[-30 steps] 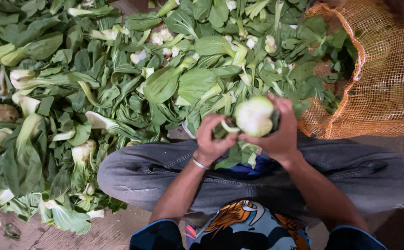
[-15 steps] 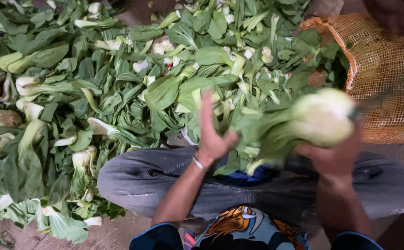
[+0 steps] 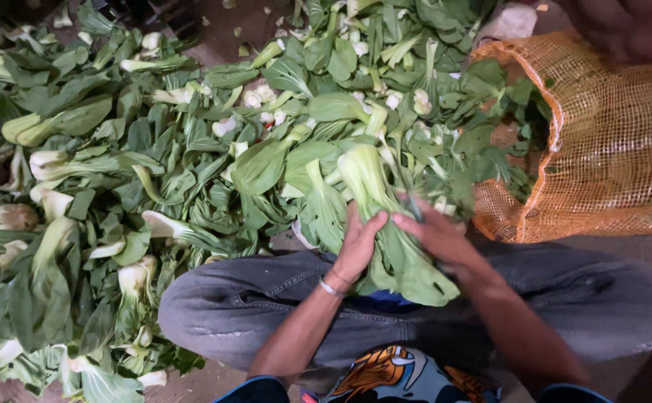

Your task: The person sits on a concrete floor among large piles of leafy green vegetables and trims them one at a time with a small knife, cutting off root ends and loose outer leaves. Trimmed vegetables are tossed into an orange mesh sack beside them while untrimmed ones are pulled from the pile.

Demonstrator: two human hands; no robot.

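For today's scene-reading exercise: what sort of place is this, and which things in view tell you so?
Probably a vegetable sorting spot at a market or farm. A big heap of leafy greens covers the bare ground, an orange mesh sack holds more, and both hands, left and right, handle one bunch.

Both hands (image 3: 397,239) hold leafy green (image 3: 386,224) over lap.

Both forearms rise from the bottom centre of the frame and converge just below the middle. The left hand (image 3: 357,242) has its fingers pointing upward, a thin band on the wrist. The right hand (image 3: 438,235) angles toward the upper left, its fingertips meeting the left's, grip closed.
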